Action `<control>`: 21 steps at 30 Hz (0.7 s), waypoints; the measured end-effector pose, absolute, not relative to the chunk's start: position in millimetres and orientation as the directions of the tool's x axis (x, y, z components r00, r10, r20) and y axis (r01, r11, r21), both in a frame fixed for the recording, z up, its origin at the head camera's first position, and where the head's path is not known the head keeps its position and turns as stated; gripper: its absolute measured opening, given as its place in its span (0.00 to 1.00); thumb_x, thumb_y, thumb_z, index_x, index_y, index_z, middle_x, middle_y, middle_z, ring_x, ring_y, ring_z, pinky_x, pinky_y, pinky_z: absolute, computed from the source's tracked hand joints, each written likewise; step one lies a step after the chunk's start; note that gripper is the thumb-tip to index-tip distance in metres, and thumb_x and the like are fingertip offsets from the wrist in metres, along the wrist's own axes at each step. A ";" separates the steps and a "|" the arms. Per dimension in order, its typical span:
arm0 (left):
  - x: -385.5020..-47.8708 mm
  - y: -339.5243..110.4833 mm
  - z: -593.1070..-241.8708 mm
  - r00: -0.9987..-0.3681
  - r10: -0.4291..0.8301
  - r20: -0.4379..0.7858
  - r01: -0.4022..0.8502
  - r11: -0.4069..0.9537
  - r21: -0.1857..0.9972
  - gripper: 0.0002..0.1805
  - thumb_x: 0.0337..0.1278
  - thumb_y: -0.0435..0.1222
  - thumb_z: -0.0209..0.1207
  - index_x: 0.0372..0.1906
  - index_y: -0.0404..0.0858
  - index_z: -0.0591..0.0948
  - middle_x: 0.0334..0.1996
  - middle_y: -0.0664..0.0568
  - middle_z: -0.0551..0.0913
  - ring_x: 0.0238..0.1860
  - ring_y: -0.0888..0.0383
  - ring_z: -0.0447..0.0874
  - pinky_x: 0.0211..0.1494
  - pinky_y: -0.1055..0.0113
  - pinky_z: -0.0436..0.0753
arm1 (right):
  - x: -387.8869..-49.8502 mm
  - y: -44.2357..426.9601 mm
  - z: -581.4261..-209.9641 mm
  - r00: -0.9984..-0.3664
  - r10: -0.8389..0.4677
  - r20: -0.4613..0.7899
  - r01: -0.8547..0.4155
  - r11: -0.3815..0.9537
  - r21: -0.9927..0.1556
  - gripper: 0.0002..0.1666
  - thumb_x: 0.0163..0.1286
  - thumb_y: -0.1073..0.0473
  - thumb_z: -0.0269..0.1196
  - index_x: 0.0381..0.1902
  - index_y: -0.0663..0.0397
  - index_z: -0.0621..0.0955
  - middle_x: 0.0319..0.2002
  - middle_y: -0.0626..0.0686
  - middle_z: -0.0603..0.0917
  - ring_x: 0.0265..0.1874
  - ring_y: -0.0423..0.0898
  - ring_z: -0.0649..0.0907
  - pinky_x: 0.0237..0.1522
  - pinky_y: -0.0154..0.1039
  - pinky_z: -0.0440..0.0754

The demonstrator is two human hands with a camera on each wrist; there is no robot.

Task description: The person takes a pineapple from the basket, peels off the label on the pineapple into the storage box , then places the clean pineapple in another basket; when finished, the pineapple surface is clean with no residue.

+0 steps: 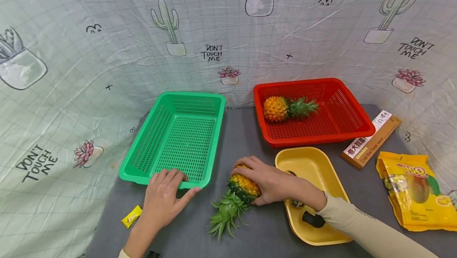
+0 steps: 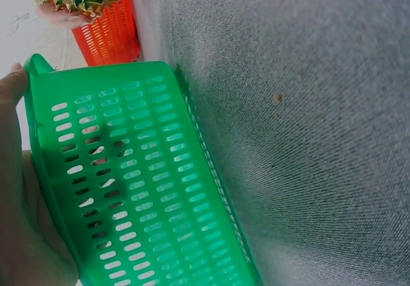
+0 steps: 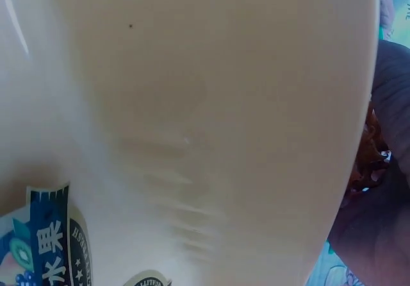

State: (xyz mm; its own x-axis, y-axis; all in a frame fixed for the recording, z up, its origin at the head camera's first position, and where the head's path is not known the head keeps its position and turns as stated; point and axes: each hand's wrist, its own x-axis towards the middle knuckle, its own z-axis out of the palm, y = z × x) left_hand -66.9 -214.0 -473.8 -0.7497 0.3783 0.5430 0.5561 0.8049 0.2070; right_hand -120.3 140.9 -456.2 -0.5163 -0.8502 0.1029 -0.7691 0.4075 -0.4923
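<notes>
My left hand (image 1: 164,198) holds the near rim of the green basket (image 1: 133,176), fingers curled over it into the basket. In the left wrist view, the slotted basket wall (image 2: 144,81) stands beside that hand (image 2: 19,235). To the right, my right hand (image 1: 271,180) grips a pineapple (image 1: 246,186) by its yellow body. Its leafy crown (image 1: 228,212) points toward me. Whether the fruit touches the table cannot be made out. The right wrist view shows mostly the yellow tray (image 3: 192,93), with the hand (image 3: 391,100) dark at the right edge.
Another pineapple (image 1: 275,109) lies in the red basket (image 1: 314,138). The yellow tray (image 1: 314,153) holds a black object (image 1: 313,219) and partly hidden items. A long box (image 1: 375,143) and a yellow bag (image 1: 417,194) are at right. A small yellow packet (image 1: 131,216) lies left.
</notes>
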 end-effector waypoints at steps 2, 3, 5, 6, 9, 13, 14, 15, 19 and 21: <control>-67.4 -214.1 -473.5 -0.747 0.380 0.546 0.557 0.805 0.202 0.28 0.66 0.66 0.62 0.36 0.44 0.82 0.33 0.56 0.79 0.34 0.49 0.75 0.39 0.52 0.73 | -120.6 140.7 -455.9 -0.517 -0.850 0.104 -0.769 0.407 -0.493 0.57 0.47 0.55 0.86 0.74 0.41 0.71 0.70 0.43 0.66 0.67 0.45 0.67 0.60 0.45 0.78; -67.6 -214.2 -473.4 -0.744 0.381 0.549 0.560 0.804 0.199 0.28 0.66 0.66 0.62 0.36 0.44 0.82 0.33 0.56 0.79 0.33 0.50 0.75 0.39 0.52 0.73 | -120.7 140.5 -455.6 -0.516 -0.850 0.107 -0.770 0.405 -0.493 0.57 0.47 0.55 0.86 0.74 0.41 0.71 0.70 0.43 0.67 0.67 0.45 0.67 0.61 0.45 0.77; -67.6 -214.1 -473.3 -0.739 0.383 0.554 0.564 0.801 0.199 0.27 0.64 0.64 0.64 0.35 0.44 0.82 0.33 0.56 0.79 0.33 0.50 0.75 0.38 0.52 0.73 | -121.1 140.4 -455.2 -0.513 -0.852 0.110 -0.771 0.400 -0.496 0.57 0.47 0.55 0.85 0.74 0.41 0.71 0.69 0.43 0.67 0.66 0.45 0.67 0.61 0.45 0.77; -67.6 -214.0 -473.2 -0.737 0.382 0.557 0.565 0.801 0.198 0.27 0.65 0.65 0.64 0.35 0.44 0.82 0.33 0.56 0.79 0.33 0.50 0.75 0.38 0.52 0.72 | -121.2 140.4 -454.8 -0.511 -0.852 0.112 -0.772 0.397 -0.496 0.57 0.47 0.55 0.85 0.74 0.41 0.71 0.69 0.44 0.67 0.66 0.45 0.68 0.61 0.45 0.76; -67.2 -213.3 -473.0 -0.737 0.384 0.556 0.567 0.800 0.197 0.28 0.67 0.66 0.61 0.35 0.44 0.82 0.33 0.56 0.79 0.32 0.50 0.74 0.37 0.53 0.72 | -121.0 140.8 -454.4 -0.510 -0.852 0.116 -0.771 0.393 -0.501 0.56 0.47 0.56 0.85 0.74 0.43 0.72 0.69 0.44 0.68 0.65 0.45 0.68 0.62 0.46 0.76; -66.3 -212.5 -472.1 -0.743 0.385 0.548 0.565 0.800 0.203 0.32 0.71 0.69 0.53 0.35 0.45 0.82 0.33 0.57 0.78 0.32 0.51 0.73 0.38 0.53 0.71 | -120.0 142.0 -450.2 -0.516 -0.847 0.129 -0.771 0.393 -0.502 0.56 0.45 0.57 0.84 0.73 0.44 0.72 0.68 0.45 0.68 0.64 0.46 0.68 0.62 0.47 0.75; -66.1 -212.5 -471.9 -0.744 0.385 0.546 0.565 0.799 0.206 0.32 0.70 0.69 0.53 0.35 0.45 0.82 0.33 0.57 0.78 0.32 0.51 0.73 0.38 0.53 0.72 | -120.1 142.3 -448.5 -0.517 -0.845 0.138 -0.772 0.390 -0.501 0.56 0.45 0.57 0.84 0.73 0.45 0.73 0.67 0.45 0.69 0.64 0.46 0.69 0.62 0.47 0.75; -65.9 -212.6 -471.7 -0.746 0.383 0.544 0.562 0.801 0.207 0.32 0.70 0.69 0.54 0.35 0.45 0.82 0.33 0.57 0.78 0.33 0.51 0.73 0.38 0.53 0.72 | -120.4 142.7 -446.8 -0.518 -0.843 0.148 -0.774 0.388 -0.499 0.56 0.44 0.57 0.84 0.73 0.45 0.73 0.67 0.45 0.69 0.63 0.46 0.69 0.62 0.47 0.75; -66.1 -213.0 -471.6 -0.751 0.379 0.541 0.556 0.804 0.210 0.32 0.70 0.69 0.54 0.35 0.45 0.82 0.33 0.57 0.78 0.33 0.50 0.74 0.38 0.53 0.72 | -122.1 145.4 -437.9 -0.522 -0.831 0.190 -0.779 0.375 -0.502 0.55 0.45 0.57 0.84 0.73 0.46 0.73 0.67 0.46 0.69 0.62 0.46 0.69 0.60 0.47 0.76; -66.3 -213.3 -472.1 -0.750 0.379 0.542 0.556 0.805 0.208 0.32 0.70 0.69 0.54 0.35 0.45 0.82 0.33 0.57 0.78 0.33 0.51 0.74 0.38 0.53 0.72 | -123.3 147.6 -432.7 -0.530 -0.823 0.205 -0.776 0.373 -0.509 0.55 0.46 0.57 0.84 0.73 0.46 0.73 0.67 0.46 0.69 0.62 0.46 0.69 0.59 0.47 0.77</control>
